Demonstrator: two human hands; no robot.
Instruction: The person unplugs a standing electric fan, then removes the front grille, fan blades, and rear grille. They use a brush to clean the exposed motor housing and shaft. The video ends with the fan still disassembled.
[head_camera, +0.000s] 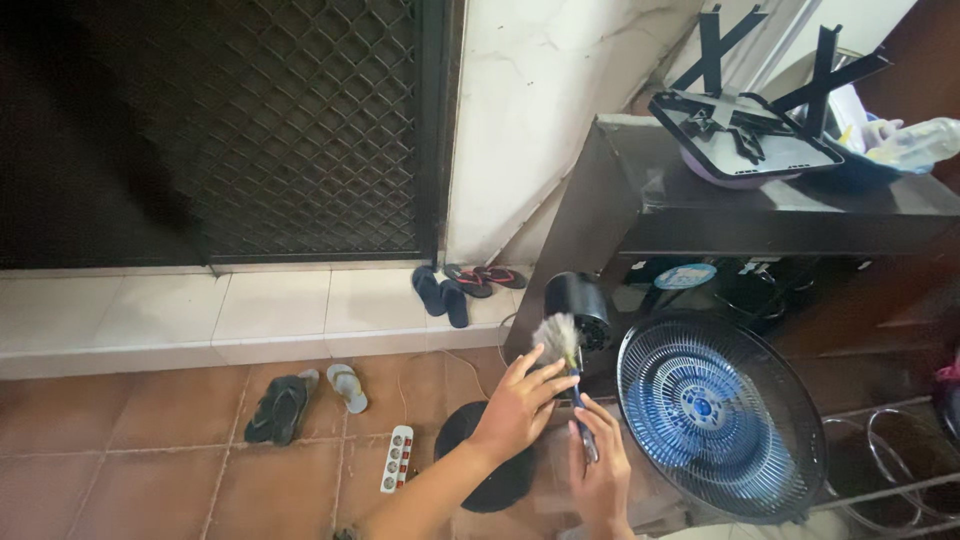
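Two hands, one small brush, one dusty fan.

I see my right hand (600, 470) closed around the blue handle of the brush (566, 350) near the middle bottom of the frame, and my left hand (520, 400) half open, fingers touching the bristles. I judge the cleaning is partway: the blue fan (720, 415) stands with its front grille still on, at the lower right. I cannot tell how much dust is left. The dark shelf (780, 215) hides the fan motor's far side.

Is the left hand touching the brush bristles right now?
Touching. The head view shows the left hand with fingertips against the grey bristles of the brush.
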